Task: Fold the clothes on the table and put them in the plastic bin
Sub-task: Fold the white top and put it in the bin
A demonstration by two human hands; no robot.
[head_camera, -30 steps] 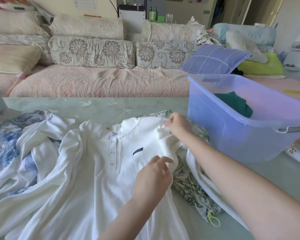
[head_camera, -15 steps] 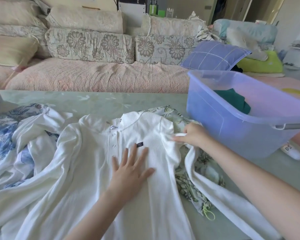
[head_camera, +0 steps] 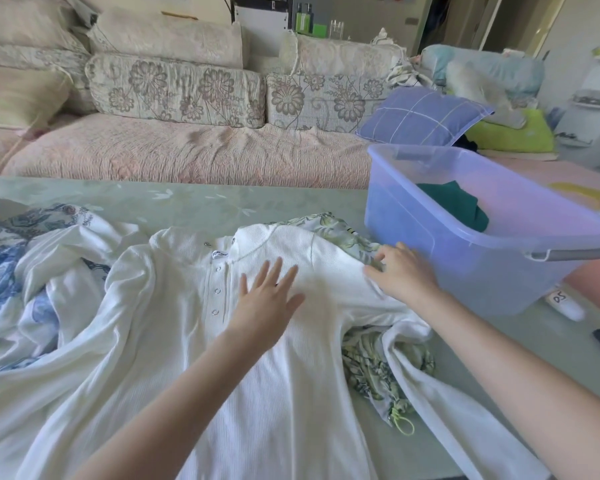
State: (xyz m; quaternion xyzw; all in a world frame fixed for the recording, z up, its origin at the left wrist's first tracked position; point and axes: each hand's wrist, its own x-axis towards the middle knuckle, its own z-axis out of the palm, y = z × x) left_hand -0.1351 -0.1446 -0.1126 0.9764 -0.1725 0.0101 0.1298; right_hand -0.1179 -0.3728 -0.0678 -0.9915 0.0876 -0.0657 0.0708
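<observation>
The left grip point(head_camera: 267, 301), fingers spread, pinned the white button shirt point(head_camera: 174, 341) flat on the tabletop point(head_camera: 187, 202); the right grip point(head_camera: 404, 275) touched its shoulder, pinch unclear, likely smoothing it.

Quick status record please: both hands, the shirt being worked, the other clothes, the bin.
left hand: flat, fingers spread, pressing the white shirt at the chest
right hand: at the shirt's shoulder edge; grip unclear
white shirt: spread button side up, unfolded
green floral garment: partly under the shirt
blue patterned garment: crumpled beside the shirt
plastic bin: holds a dark green garment
</observation>
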